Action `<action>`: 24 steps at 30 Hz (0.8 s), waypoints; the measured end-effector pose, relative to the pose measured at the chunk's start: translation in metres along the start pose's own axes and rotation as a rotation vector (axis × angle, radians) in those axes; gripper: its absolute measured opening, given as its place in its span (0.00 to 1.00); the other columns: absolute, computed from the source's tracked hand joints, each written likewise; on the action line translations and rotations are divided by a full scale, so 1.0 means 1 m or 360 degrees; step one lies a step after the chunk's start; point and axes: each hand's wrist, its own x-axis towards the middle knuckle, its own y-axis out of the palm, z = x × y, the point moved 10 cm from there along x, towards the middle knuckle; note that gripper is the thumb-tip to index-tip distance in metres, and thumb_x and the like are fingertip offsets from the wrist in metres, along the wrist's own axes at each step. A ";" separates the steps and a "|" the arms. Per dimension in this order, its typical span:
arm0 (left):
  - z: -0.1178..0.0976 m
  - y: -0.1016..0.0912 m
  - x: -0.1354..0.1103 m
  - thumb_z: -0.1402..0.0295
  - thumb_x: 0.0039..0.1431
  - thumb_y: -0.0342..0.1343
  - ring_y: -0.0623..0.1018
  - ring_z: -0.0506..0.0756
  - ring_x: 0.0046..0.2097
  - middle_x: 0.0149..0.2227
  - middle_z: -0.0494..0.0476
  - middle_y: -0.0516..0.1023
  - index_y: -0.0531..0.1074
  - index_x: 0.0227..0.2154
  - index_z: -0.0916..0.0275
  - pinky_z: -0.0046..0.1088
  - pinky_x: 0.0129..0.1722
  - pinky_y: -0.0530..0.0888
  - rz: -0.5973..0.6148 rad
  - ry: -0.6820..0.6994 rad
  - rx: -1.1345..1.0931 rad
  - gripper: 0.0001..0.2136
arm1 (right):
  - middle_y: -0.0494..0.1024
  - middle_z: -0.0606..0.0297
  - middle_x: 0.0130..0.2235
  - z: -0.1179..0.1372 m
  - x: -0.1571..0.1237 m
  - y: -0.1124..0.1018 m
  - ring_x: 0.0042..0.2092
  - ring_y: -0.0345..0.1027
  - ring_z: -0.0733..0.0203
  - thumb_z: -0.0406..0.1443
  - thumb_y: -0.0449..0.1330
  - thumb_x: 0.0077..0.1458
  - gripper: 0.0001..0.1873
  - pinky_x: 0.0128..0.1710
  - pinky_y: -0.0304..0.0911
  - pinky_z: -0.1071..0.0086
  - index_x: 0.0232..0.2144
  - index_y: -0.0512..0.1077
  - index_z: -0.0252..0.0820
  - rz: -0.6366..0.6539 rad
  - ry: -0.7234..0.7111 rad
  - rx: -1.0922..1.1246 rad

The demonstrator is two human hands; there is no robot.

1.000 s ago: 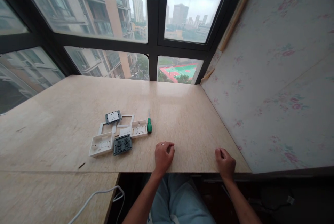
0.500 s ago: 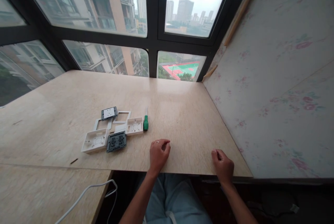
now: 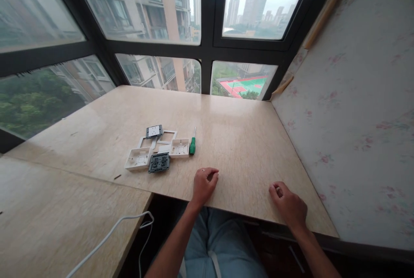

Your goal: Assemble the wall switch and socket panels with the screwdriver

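My left hand (image 3: 204,186) rests on the stone countertop near its front edge, its fingers curled in and holding nothing that I can see. Farther right, my right hand (image 3: 289,205) lies loosely closed on the same surface, also bare. Nearest the left hand is a screwdriver (image 3: 192,146) with a green handle, its shaft pointing at the window. Beside it are a white mounting box (image 3: 180,147) and, farther left, a larger white mounting box (image 3: 138,158). A dark socket back (image 3: 159,162) lies between them in front. Behind sit a wall socket (image 3: 154,131) and white cover frames (image 3: 164,142).
The countertop (image 3: 239,140) runs back to dark-framed windows (image 3: 207,71) and right to a flower-papered wall (image 3: 355,131). A white cable (image 3: 110,230) loops over the lower left counter edge. A small brown scrap (image 3: 117,177) lies front left.
The view has turned left, so the parts and screwdriver sit farther right in it. Both hands stay curled on the countertop, the right one turned slightly.
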 end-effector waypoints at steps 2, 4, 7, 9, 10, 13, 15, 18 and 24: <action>-0.001 -0.001 -0.001 0.71 0.57 0.57 0.79 0.59 0.42 0.36 0.57 0.83 0.80 0.33 0.58 0.42 0.48 0.72 0.0010 -0.0008 -0.0034 0.07 | 0.76 0.64 0.23 0.000 0.000 -0.001 0.21 0.61 0.62 0.45 0.55 0.57 0.14 0.26 0.42 0.69 0.34 0.77 0.46 -0.0032 -0.0020 -0.0014; -0.001 -0.002 -0.002 0.71 0.56 0.57 0.80 0.59 0.42 0.36 0.56 0.84 0.80 0.32 0.58 0.42 0.49 0.73 0.0027 -0.0018 -0.0085 0.06 | 0.76 0.65 0.23 0.000 -0.001 -0.001 0.21 0.61 0.61 0.45 0.55 0.57 0.14 0.25 0.42 0.69 0.34 0.77 0.46 -0.0049 -0.0031 -0.0016; -0.002 -0.006 -0.001 0.70 0.57 0.57 0.82 0.58 0.40 0.34 0.56 0.84 0.80 0.33 0.59 0.37 0.44 0.77 0.0071 -0.0029 -0.0205 0.07 | 0.76 0.65 0.22 0.000 -0.003 -0.001 0.21 0.61 0.62 0.45 0.56 0.57 0.14 0.25 0.43 0.69 0.34 0.77 0.46 -0.0053 -0.0048 0.0025; -0.001 -0.013 0.001 0.68 0.58 0.55 0.83 0.57 0.37 0.33 0.56 0.84 0.80 0.35 0.60 0.33 0.39 0.79 0.0075 -0.0030 -0.0284 0.08 | 0.76 0.65 0.23 0.000 -0.005 -0.002 0.21 0.62 0.62 0.45 0.56 0.57 0.13 0.25 0.43 0.70 0.34 0.78 0.46 -0.0052 -0.0065 0.0058; 0.000 -0.020 0.004 0.68 0.59 0.55 0.83 0.56 0.36 0.32 0.57 0.84 0.79 0.35 0.61 0.32 0.37 0.79 0.0055 -0.0030 -0.0309 0.09 | 0.76 0.64 0.23 0.000 -0.005 -0.002 0.21 0.62 0.62 0.44 0.56 0.56 0.13 0.25 0.43 0.70 0.34 0.78 0.46 -0.0046 -0.0071 0.0068; 0.003 -0.056 0.018 0.65 0.59 0.54 0.83 0.56 0.36 0.35 0.59 0.83 0.78 0.37 0.63 0.32 0.37 0.79 -0.0092 -0.0017 -0.0299 0.10 | 0.76 0.64 0.22 -0.001 -0.005 -0.001 0.21 0.62 0.61 0.45 0.57 0.56 0.14 0.25 0.43 0.70 0.35 0.78 0.46 -0.0002 -0.0063 0.0074; 0.005 -0.087 0.033 0.63 0.59 0.54 0.81 0.57 0.40 0.40 0.60 0.81 0.77 0.38 0.63 0.33 0.40 0.78 -0.0225 0.0007 -0.0231 0.11 | 0.76 0.64 0.22 -0.002 -0.005 0.000 0.22 0.63 0.60 0.46 0.56 0.56 0.14 0.25 0.44 0.70 0.34 0.78 0.47 0.0028 -0.0047 0.0073; 0.009 -0.130 0.058 0.62 0.57 0.55 0.79 0.59 0.45 0.46 0.62 0.78 0.75 0.41 0.62 0.38 0.45 0.77 -0.0366 0.0044 -0.0083 0.12 | 0.76 0.64 0.22 -0.002 -0.004 0.001 0.22 0.63 0.59 0.46 0.57 0.56 0.14 0.25 0.44 0.70 0.34 0.78 0.48 0.0044 -0.0031 0.0076; 0.028 -0.131 0.105 0.61 0.33 0.73 0.61 0.73 0.66 0.62 0.70 0.67 0.66 0.57 0.62 0.53 0.64 0.57 0.0157 0.0193 0.0537 0.43 | 0.77 0.64 0.23 -0.004 -0.005 0.003 0.22 0.65 0.58 0.47 0.56 0.55 0.15 0.25 0.46 0.69 0.33 0.78 0.48 0.0010 -0.0068 0.0129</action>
